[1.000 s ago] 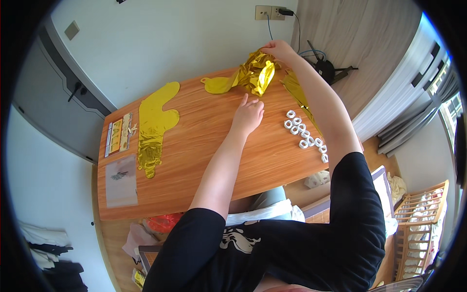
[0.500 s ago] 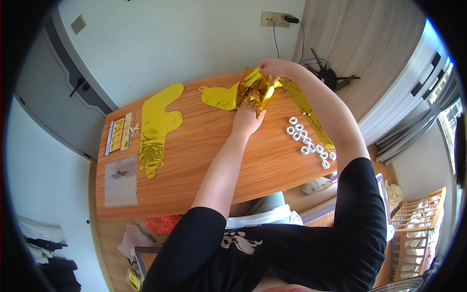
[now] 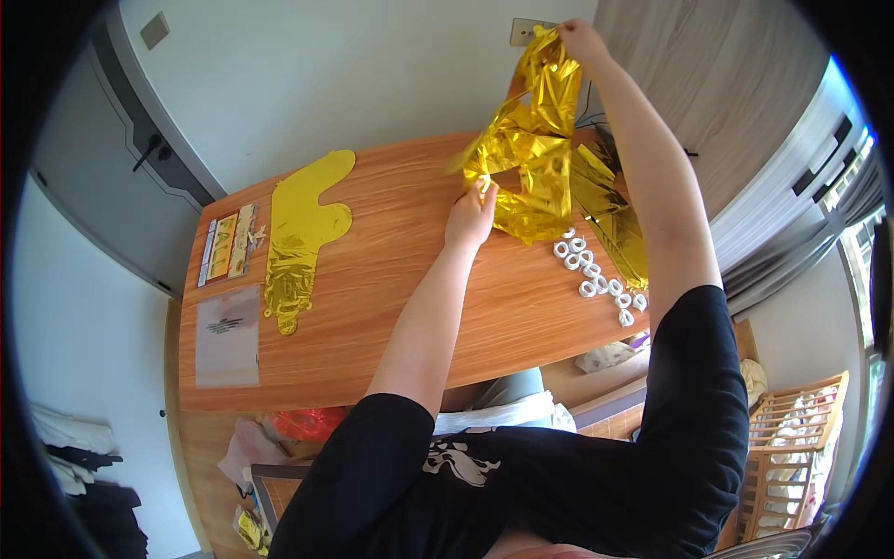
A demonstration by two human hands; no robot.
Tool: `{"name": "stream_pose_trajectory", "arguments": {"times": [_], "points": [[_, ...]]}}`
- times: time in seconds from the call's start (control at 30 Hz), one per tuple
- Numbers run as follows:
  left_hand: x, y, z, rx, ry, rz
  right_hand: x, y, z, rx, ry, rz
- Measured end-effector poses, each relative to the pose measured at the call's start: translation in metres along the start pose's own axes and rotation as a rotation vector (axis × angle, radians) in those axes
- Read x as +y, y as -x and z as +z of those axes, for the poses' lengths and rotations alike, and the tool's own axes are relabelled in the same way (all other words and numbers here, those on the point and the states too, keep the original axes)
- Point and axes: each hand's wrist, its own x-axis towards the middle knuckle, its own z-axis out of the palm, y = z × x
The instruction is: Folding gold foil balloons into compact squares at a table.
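Observation:
A shiny gold foil balloon [image 3: 535,149], limp and creased, hangs stretched between my two hands above the far right of the table. High up by the wall socket, my right hand [image 3: 583,42] pinches its top end. My left hand [image 3: 471,219] is closed on its lower left edge. Flat on the left half of the table lies another uninflated gold foil balloon [image 3: 307,233]. A further piece of gold foil [image 3: 615,219] rests at the right table edge, partly behind my right forearm. Several small white rolled rings [image 3: 592,270] are clustered near it.
On the wooden table [image 3: 391,307], a clear plastic sleeve [image 3: 226,345] and a flat printed packet [image 3: 228,244] lie at the left. A socket plate [image 3: 523,34] is on the wall behind. A wooden crib [image 3: 792,456] stands at the lower right.
My right hand has risen, lifting the gold foil balloon off the table and unfolding it. My left hand has shifted slightly and now grips its lower edge.

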Motion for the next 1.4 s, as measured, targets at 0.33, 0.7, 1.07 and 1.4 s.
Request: {"name": "stream_pose_trajectory", "arguments": {"times": [0.33, 0.7, 1.07, 1.4], "points": [[-0.011, -0.001, 0.013, 0.109, -0.544, 0.065, -0.028, -0.077, -0.154, 0.297, -0.440, 0.291], [0.011, 0.004, -0.007, -0.109, -0.713, -0.099, 0.107, -0.102, -0.364, 0.117, -0.410, -0.165], [-0.007, -0.040, -0.002, -0.187, -0.723, -0.007, -0.104, 0.189, -0.368, -0.439, 0.483, -0.284], [-0.034, -0.009, -0.030, -0.005, -0.348, 0.407, -0.245, 0.370, -0.373, -1.043, 0.069, -1.126]]}}
